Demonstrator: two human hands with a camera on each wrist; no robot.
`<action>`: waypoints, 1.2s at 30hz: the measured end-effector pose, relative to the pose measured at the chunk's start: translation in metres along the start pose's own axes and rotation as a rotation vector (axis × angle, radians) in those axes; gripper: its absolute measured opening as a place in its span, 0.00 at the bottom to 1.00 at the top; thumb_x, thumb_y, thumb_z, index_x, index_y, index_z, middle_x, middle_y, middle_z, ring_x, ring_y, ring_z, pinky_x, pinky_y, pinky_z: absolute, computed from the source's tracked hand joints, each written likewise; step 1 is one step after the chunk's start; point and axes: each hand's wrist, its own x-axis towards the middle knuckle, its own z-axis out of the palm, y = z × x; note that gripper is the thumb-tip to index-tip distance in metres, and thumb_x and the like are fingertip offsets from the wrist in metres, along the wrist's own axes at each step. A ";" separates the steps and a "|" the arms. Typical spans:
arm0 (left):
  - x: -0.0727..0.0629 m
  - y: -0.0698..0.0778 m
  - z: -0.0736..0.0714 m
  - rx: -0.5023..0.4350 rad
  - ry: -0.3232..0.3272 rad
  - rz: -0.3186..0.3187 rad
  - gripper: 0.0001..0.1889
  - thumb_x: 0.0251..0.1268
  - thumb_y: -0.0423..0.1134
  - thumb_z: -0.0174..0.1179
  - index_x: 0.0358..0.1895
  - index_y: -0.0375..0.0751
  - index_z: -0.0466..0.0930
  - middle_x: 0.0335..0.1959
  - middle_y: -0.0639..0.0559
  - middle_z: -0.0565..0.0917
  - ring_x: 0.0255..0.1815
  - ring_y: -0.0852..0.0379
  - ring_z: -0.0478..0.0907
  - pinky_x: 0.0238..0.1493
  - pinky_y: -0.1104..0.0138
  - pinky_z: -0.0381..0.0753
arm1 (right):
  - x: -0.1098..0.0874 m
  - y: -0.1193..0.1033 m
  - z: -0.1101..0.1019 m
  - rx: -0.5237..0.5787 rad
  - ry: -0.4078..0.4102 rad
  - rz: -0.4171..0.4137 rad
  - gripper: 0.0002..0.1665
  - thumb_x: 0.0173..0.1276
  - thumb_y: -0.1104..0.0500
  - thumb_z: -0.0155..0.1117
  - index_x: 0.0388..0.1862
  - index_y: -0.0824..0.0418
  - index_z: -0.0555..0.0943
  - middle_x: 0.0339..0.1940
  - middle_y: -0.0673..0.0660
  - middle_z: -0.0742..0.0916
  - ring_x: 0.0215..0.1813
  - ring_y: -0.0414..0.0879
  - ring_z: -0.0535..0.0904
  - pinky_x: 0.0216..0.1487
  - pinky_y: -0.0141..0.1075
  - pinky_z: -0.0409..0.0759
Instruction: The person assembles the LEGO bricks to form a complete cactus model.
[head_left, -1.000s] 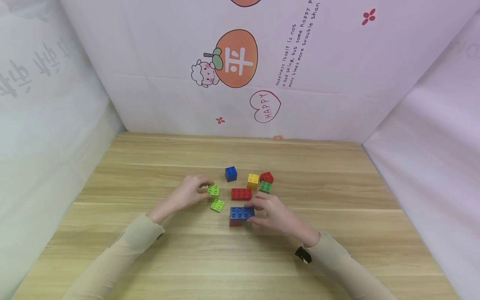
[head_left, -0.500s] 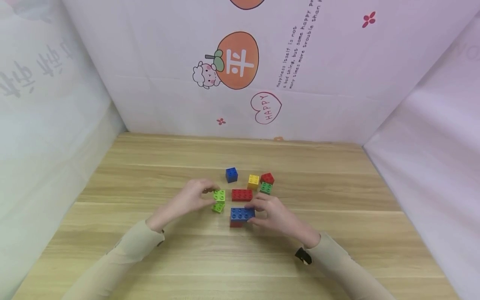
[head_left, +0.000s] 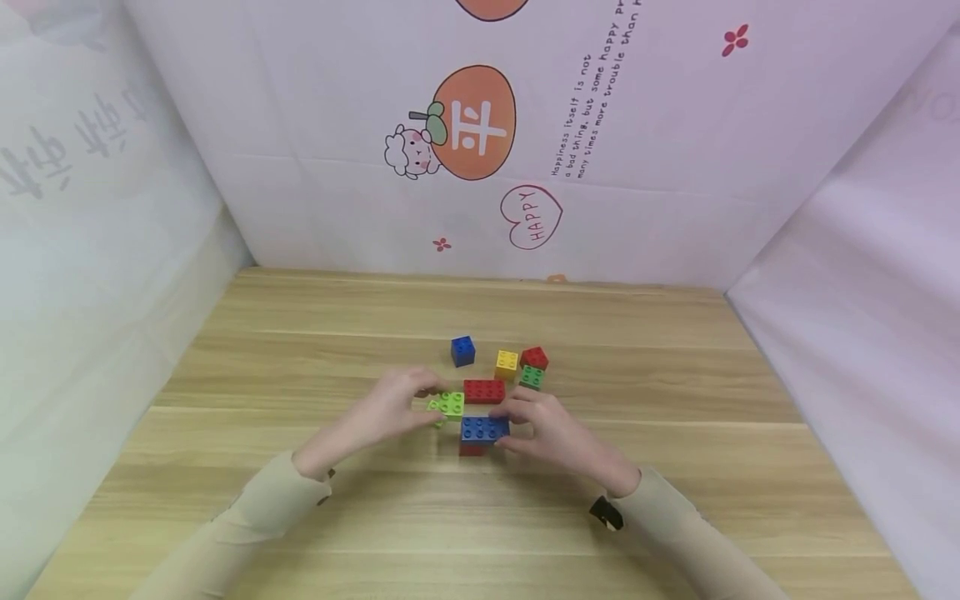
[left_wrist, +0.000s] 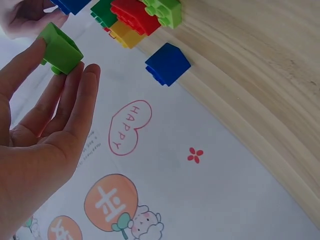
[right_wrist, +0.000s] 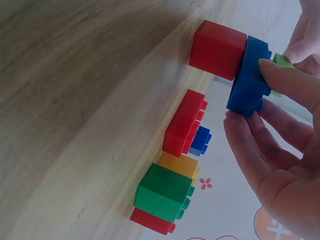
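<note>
My left hand [head_left: 392, 408] pinches a lime green toy brick [head_left: 453, 403] between thumb and fingers, raised above the table. A second lime brick [left_wrist: 169, 12] lies on the table and is mostly hidden by that hand in the head view. With thumb and fingertips my right hand [head_left: 557, 432] grips a long blue brick [head_left: 480, 428] by its right end. The blue brick sits on a red brick [right_wrist: 217, 50], overhanging it to the right. The held lime brick is close to the blue brick's back left corner; whether they touch I cannot tell.
Behind the blue brick lies a long red brick [head_left: 484, 391]. Farther back are a small blue brick [head_left: 462, 351], a yellow brick [head_left: 506, 363], a green brick [head_left: 532, 377] and another red brick [head_left: 535, 357]. Printed white cloth [head_left: 337, 183] walls the wooden table [head_left: 480, 525].
My left hand has lifted the lime brick and carried it right and toward me, to beside the blue brick. My right hand has kept its hold and place.
</note>
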 end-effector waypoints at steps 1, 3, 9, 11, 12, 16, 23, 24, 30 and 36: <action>0.000 0.001 0.001 -0.004 -0.005 -0.005 0.19 0.55 0.34 0.71 0.52 0.37 0.83 0.47 0.45 0.88 0.45 0.49 0.85 0.48 0.58 0.87 | 0.000 0.000 0.000 -0.001 0.001 0.000 0.21 0.59 0.57 0.76 0.51 0.58 0.85 0.47 0.53 0.87 0.47 0.41 0.83 0.48 0.32 0.87; 0.000 0.004 0.002 -0.016 -0.018 -0.021 0.19 0.55 0.35 0.71 0.52 0.39 0.83 0.47 0.47 0.88 0.46 0.51 0.84 0.48 0.59 0.87 | 0.000 0.000 0.000 0.003 0.002 0.002 0.21 0.59 0.57 0.76 0.52 0.58 0.85 0.47 0.53 0.87 0.47 0.41 0.83 0.48 0.33 0.87; 0.001 0.008 0.009 -0.019 -0.047 -0.004 0.17 0.56 0.35 0.70 0.50 0.40 0.84 0.47 0.47 0.88 0.46 0.54 0.84 0.49 0.60 0.87 | 0.000 0.001 0.001 0.025 -0.003 0.002 0.21 0.59 0.59 0.75 0.52 0.59 0.84 0.47 0.54 0.87 0.47 0.42 0.83 0.47 0.37 0.88; 0.002 0.010 0.011 -0.018 -0.053 0.006 0.17 0.57 0.35 0.70 0.50 0.39 0.84 0.48 0.46 0.88 0.46 0.52 0.84 0.49 0.60 0.87 | 0.000 0.000 0.002 0.029 -0.001 -0.001 0.21 0.59 0.59 0.76 0.52 0.59 0.85 0.47 0.54 0.87 0.47 0.43 0.84 0.47 0.37 0.88; 0.002 0.010 0.012 -0.019 -0.056 0.008 0.17 0.57 0.35 0.70 0.50 0.39 0.84 0.48 0.46 0.88 0.47 0.52 0.84 0.49 0.60 0.87 | -0.001 0.000 0.002 0.029 0.001 -0.002 0.21 0.59 0.59 0.76 0.52 0.59 0.85 0.47 0.54 0.87 0.47 0.43 0.84 0.47 0.37 0.88; 0.002 0.013 0.014 -0.033 -0.063 0.019 0.17 0.57 0.35 0.70 0.51 0.38 0.84 0.49 0.45 0.88 0.47 0.49 0.84 0.48 0.60 0.87 | -0.001 0.000 0.002 0.015 0.019 -0.022 0.20 0.59 0.59 0.76 0.51 0.60 0.85 0.46 0.54 0.87 0.46 0.42 0.84 0.47 0.35 0.88; 0.005 0.015 0.018 -0.028 -0.062 0.038 0.17 0.57 0.35 0.70 0.51 0.38 0.84 0.48 0.46 0.88 0.47 0.50 0.85 0.48 0.63 0.87 | -0.001 0.001 0.002 0.000 0.031 -0.040 0.20 0.58 0.59 0.76 0.51 0.60 0.85 0.46 0.54 0.87 0.46 0.42 0.84 0.46 0.33 0.87; 0.005 0.015 0.019 -0.026 -0.063 0.037 0.17 0.57 0.35 0.70 0.51 0.38 0.84 0.48 0.46 0.88 0.47 0.50 0.85 0.48 0.64 0.87 | -0.001 0.001 0.002 -0.001 0.031 -0.038 0.21 0.58 0.59 0.76 0.51 0.60 0.85 0.46 0.54 0.87 0.46 0.42 0.84 0.46 0.32 0.87; 0.006 0.016 0.020 -0.033 -0.069 0.022 0.17 0.57 0.36 0.70 0.51 0.38 0.84 0.48 0.46 0.88 0.48 0.50 0.85 0.48 0.65 0.86 | -0.001 0.000 0.001 -0.002 0.028 -0.021 0.21 0.58 0.59 0.76 0.51 0.60 0.85 0.46 0.53 0.87 0.46 0.41 0.84 0.47 0.30 0.86; 0.005 0.015 0.022 -0.045 -0.071 0.016 0.18 0.56 0.35 0.71 0.51 0.38 0.83 0.48 0.46 0.88 0.47 0.50 0.84 0.48 0.62 0.87 | 0.000 0.000 0.002 0.002 0.027 -0.012 0.21 0.58 0.59 0.76 0.51 0.59 0.85 0.46 0.53 0.87 0.46 0.41 0.83 0.47 0.32 0.87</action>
